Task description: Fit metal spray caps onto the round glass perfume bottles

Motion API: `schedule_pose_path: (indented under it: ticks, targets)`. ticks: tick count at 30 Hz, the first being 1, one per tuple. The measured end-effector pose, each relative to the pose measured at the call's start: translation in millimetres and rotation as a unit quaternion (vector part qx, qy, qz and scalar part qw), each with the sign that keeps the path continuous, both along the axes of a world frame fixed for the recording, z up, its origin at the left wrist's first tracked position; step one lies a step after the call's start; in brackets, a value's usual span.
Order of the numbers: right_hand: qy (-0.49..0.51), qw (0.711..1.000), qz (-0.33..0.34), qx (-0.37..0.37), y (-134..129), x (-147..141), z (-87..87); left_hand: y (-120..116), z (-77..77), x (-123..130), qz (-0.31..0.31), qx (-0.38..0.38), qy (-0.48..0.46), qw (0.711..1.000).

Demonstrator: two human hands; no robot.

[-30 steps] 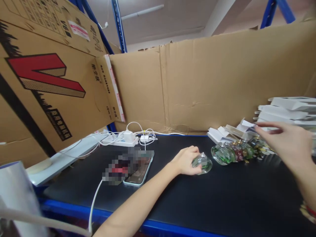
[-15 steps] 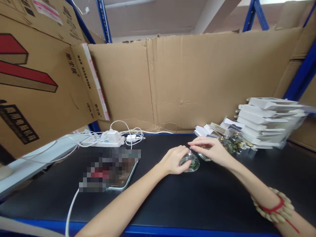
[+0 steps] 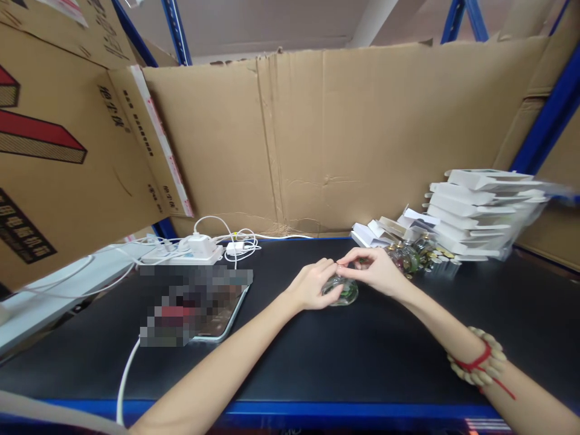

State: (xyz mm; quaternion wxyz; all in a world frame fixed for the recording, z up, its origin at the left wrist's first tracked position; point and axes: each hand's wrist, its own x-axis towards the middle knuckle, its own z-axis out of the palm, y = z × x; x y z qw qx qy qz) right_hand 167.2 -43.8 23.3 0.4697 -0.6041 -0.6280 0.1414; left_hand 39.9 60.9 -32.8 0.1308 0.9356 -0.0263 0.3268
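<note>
The bottle [image 3: 346,293] is of clear glass, with something green inside, and it appears to rest upright on the black table [image 3: 357,362]. The left hand [image 3: 314,285] holds it from the side, with the thumb across its front. The right hand [image 3: 374,272] brings its thumb and index finger narrowly together at the bottle's top; what is between these two tips is too small to tell. A bracelet [image 3: 478,356] with a red cord is around the right wrist.

Just beyond the right hand, other bottles [image 3: 410,258] stand in a close group, partly hidden by it. Behind them lie small boxes [image 3: 394,232], and to the right of these rises a stack of white boxes [image 3: 480,211]. To the left of the left arm lies a phone [image 3: 224,314], partly blurred. Farther back is a power strip [image 3: 199,254], before the cardboard wall [image 3: 362,133].
</note>
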Motion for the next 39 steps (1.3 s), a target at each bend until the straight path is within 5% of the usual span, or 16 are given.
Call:
schedule_pose_path:
  ticks: [9,20,39]
  targets:
    - [0.007,0.993,0.086,-0.081,-5,9,5.7,-1,2.3,-2,-0.01,0.0,-0.03,1.0]
    - [0.067,0.989,0.089,-0.094,-1,6,-4.8,1,1.5,-3,-0.041,-0.028,-0.011,0.999]
    - [-0.012,0.996,0.082,-0.012,0,10,-3.9,2,0.3,-1,-0.034,-0.057,-0.021,0.998]
